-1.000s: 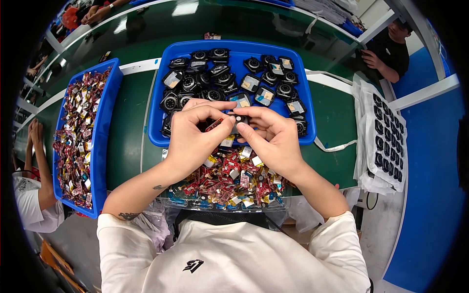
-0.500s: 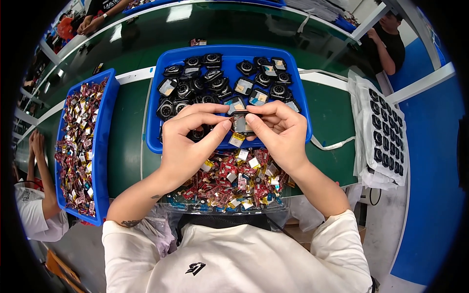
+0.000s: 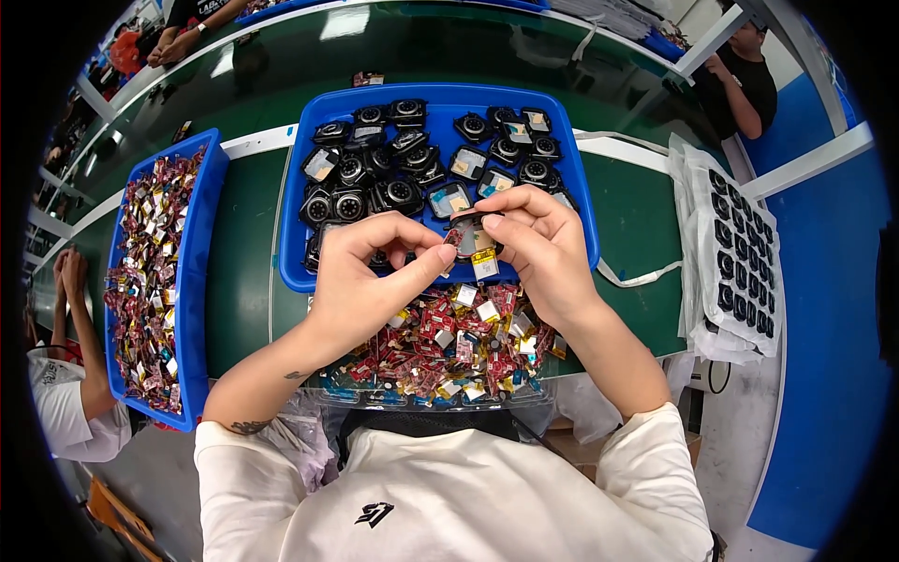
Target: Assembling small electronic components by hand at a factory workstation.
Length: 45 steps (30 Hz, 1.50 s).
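Both hands meet over the near edge of a blue tray (image 3: 440, 91) of black watch cases (image 3: 350, 170). My right hand (image 3: 546, 255) grips one black watch case (image 3: 480, 238) between thumb and fingers, tilted with its inside showing. Between thumb and fingertips, my left hand (image 3: 367, 265) pinches a small red circuit board (image 3: 453, 238) at the case's left side. A silver battery (image 3: 485, 266) with a yellow end hangs at the case's lower edge; whether it joins the board is too small to tell. The left fingertips are partly hidden.
Just below my hands lies a heap of red circuit boards and batteries (image 3: 449, 342). A long blue bin (image 3: 217, 173) at left holds more of them. White sheets with rows of black parts (image 3: 740, 248) stand at right. Other people sit around the green table (image 3: 637, 197).
The watch case has shifted slightly right and tilted. More of the red circuit board shows at my left fingertips, and the battery has moved right with the case.
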Available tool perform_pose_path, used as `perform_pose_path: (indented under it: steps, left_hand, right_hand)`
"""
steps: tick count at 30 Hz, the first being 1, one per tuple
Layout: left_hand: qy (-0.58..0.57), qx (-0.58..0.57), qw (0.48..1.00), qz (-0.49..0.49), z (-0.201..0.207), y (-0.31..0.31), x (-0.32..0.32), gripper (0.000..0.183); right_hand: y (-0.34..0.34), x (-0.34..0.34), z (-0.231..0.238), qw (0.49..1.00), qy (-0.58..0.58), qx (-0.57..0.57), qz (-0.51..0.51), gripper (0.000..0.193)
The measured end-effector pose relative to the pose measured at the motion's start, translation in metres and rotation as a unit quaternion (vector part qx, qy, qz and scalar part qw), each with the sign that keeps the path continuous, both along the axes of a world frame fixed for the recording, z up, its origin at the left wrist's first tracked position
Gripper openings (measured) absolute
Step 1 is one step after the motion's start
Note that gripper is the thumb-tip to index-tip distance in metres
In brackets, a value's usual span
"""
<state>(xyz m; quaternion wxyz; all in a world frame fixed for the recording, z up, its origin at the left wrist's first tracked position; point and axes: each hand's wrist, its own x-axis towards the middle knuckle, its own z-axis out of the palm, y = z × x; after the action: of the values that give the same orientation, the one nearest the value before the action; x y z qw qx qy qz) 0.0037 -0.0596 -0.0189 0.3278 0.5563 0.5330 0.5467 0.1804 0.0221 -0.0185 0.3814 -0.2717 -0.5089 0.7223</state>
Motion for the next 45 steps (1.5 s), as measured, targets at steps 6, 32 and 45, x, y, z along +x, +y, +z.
perform_pose_path:
  steps: [6,32,45]
  left_hand:
    - [-0.005,-0.008,1.000,-0.023,-0.002,0.000,0.001,0.012]
    - [-0.118,-0.089,0.988,-0.054,-0.006,0.000,0.000,0.010]
    - [-0.111,-0.062,0.992,0.010,-0.017,0.012,-0.012,0.026]
  right_hand:
    - [-0.001,-0.001,-0.006,1.000,0.014,0.024,-0.014,0.015]
    - [-0.014,-0.002,-0.007,0.982,-0.031,0.187,-0.013,0.017]
    - [0.035,-0.023,0.017,0.947,-0.157,0.279,-0.020,0.023]
